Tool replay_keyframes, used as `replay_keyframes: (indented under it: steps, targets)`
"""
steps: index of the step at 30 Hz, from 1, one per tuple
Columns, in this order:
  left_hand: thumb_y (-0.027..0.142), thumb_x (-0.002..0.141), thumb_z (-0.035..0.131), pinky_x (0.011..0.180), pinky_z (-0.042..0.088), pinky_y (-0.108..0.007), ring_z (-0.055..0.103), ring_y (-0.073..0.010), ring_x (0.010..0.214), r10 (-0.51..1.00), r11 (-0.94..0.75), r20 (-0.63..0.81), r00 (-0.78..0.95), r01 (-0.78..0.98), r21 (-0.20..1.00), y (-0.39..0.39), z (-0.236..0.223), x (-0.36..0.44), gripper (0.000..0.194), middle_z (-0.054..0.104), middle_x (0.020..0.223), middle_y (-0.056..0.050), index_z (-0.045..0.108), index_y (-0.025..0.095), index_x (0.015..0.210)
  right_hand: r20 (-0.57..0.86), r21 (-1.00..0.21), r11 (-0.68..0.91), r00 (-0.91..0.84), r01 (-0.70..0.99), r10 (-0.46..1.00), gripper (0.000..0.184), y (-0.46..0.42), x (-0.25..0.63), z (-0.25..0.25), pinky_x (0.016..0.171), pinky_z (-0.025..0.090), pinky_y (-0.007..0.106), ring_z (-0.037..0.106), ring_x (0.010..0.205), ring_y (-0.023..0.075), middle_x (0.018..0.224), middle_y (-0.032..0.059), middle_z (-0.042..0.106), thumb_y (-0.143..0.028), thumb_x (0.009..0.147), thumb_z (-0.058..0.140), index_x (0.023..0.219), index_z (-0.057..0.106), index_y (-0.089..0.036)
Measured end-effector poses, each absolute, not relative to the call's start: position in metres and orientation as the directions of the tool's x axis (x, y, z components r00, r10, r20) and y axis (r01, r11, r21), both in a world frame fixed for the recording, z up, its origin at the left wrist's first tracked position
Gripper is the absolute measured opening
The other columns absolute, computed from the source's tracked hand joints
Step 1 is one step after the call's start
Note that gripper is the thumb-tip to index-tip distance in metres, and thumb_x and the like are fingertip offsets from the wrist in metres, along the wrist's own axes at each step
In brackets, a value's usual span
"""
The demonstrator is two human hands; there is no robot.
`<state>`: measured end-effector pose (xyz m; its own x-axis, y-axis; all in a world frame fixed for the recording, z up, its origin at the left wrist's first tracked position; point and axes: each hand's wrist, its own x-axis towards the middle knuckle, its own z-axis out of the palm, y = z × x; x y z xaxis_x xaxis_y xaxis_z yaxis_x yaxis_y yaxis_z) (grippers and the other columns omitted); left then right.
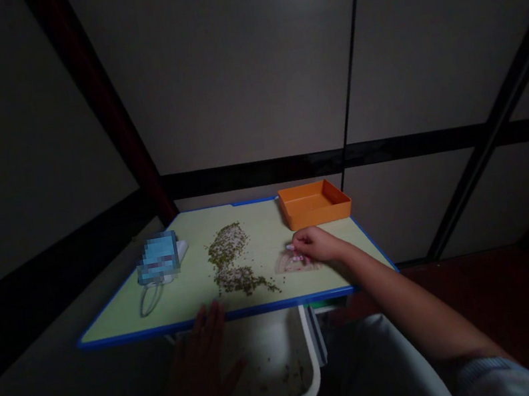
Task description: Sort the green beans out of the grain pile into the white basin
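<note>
My right hand [317,244] is closed in a pinch over the right part of the table, around a small pink-and-white object [290,247] whose kind I cannot make out. Just below the fingers is a clear half-round piece [286,265] with reddish lines, like a protractor. Whether it is joined to the pinched object is unclear. To its left lies a heap of small green-brown grains [228,246], with a second patch trailing towards the half-round piece. My left hand [208,353] is open, in shadow, with fingertips at the table's front edge and the thumb apart.
An orange tray [318,215] stands at the table's back right. A pixelated blue item [158,256] with a looped cord [147,307] lies at the left. Below the front edge is a white drawer [311,352] with dark bits inside. Wall panels stand close behind the pale table [126,315].
</note>
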<state>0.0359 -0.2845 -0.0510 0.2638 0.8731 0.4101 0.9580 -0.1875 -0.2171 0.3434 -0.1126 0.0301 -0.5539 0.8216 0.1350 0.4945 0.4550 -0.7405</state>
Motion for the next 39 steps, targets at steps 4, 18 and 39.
replay_keyframes:
  steps: [4, 18, 39]
  targets:
    - [0.054, 0.087, 0.037, 0.104, 0.034, -0.054, 0.031, -0.0309, 0.141, 0.877, -0.187, 0.407, 0.255, 0.962, -0.200, -0.283, -0.052, 0.036, 0.075, 0.030, 0.153, -0.014, 0.019, 0.015, 0.149, 0.198, -0.650, 0.430, -0.406, 0.627, 0.892, 0.026, -0.121, 0.346, 0.031, 0.051, 0.027, 0.021, 0.045, 0.051, 0.0092, 0.054, -0.0033, 0.051, -0.030, 0.088, 0.050, 0.065, 0.052, -0.017]
    - [0.056, 0.086, 0.039, 0.104, 0.035, -0.050, 0.030, -0.0299, 0.142, 0.871, -0.182, 0.435, 0.231, 0.972, -0.152, -0.283, -0.051, 0.042, 0.075, 0.033, 0.153, -0.012, 0.025, 0.016, 0.148, 0.338, -0.423, 0.339, -0.200, 0.840, 0.919, 0.026, -0.159, 0.332, 0.019, 0.061, 0.029, 0.025, 0.059, 0.071, 0.0175, 0.080, 0.0070, 0.071, -0.035, 0.092, 0.045, 0.085, 0.067, -0.022]
    - [0.058, 0.086, 0.034, 0.105, 0.034, -0.051, 0.031, -0.0299, 0.141, 0.888, -0.173, 0.403, 0.219, 0.974, -0.147, -0.284, -0.046, 0.043, 0.075, 0.035, 0.152, -0.012, 0.026, 0.016, 0.148, 0.354, -0.387, 0.437, -0.307, 0.812, 0.884, 0.027, -0.170, 0.335, 0.020, 0.064, 0.031, 0.024, 0.058, 0.074, 0.0169, 0.078, 0.0062, 0.069, -0.033, 0.093, 0.045, 0.080, 0.066, -0.021]
